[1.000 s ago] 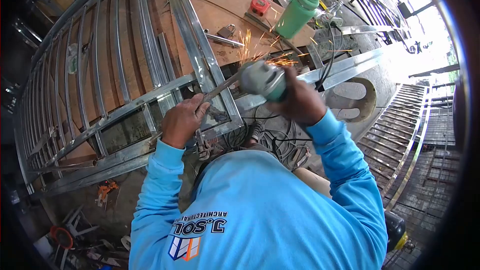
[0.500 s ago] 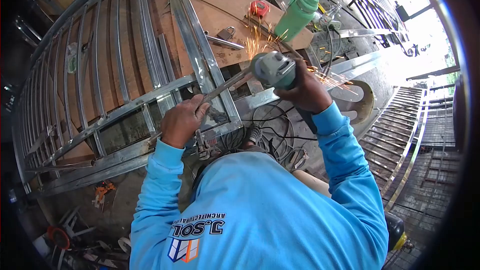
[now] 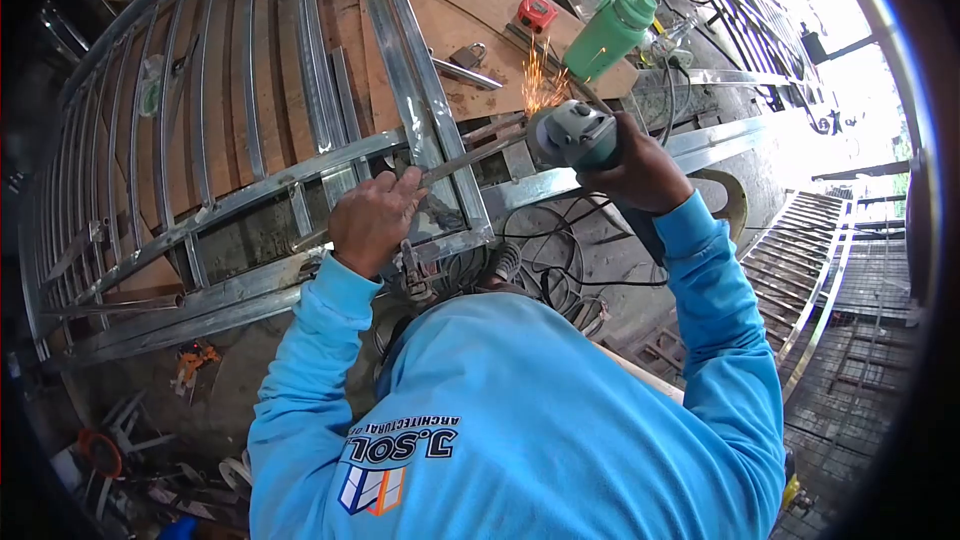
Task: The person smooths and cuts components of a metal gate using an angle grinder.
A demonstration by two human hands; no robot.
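My right hand point(image 3: 643, 172) is wrapped around the body of a green and grey angle grinder point(image 3: 577, 135). The grinder's disc meets the far end of a thin metal bar point(image 3: 478, 153), and orange sparks point(image 3: 542, 85) spray up from there. My left hand point(image 3: 375, 220) grips the bar nearer its other end, over the corner of a welded metal frame point(image 3: 462, 190). A clamp point(image 3: 415, 270) sits on the frame's near edge, just below my left hand.
On the plywood board point(image 3: 455, 25) are a green bottle point(image 3: 612, 35), a red tape measure point(image 3: 537, 13), a padlock point(image 3: 470, 56) and a short metal tube point(image 3: 465, 74). Cables point(image 3: 555, 260) lie coiled on the floor. A barred metal panel point(image 3: 790, 260) lies at right.
The view has shifted slightly. The grinder has moved a little right, and the sparks have shrunk, with those at its right gone. My left hand's fingers lie a bit farther forward on the bar.
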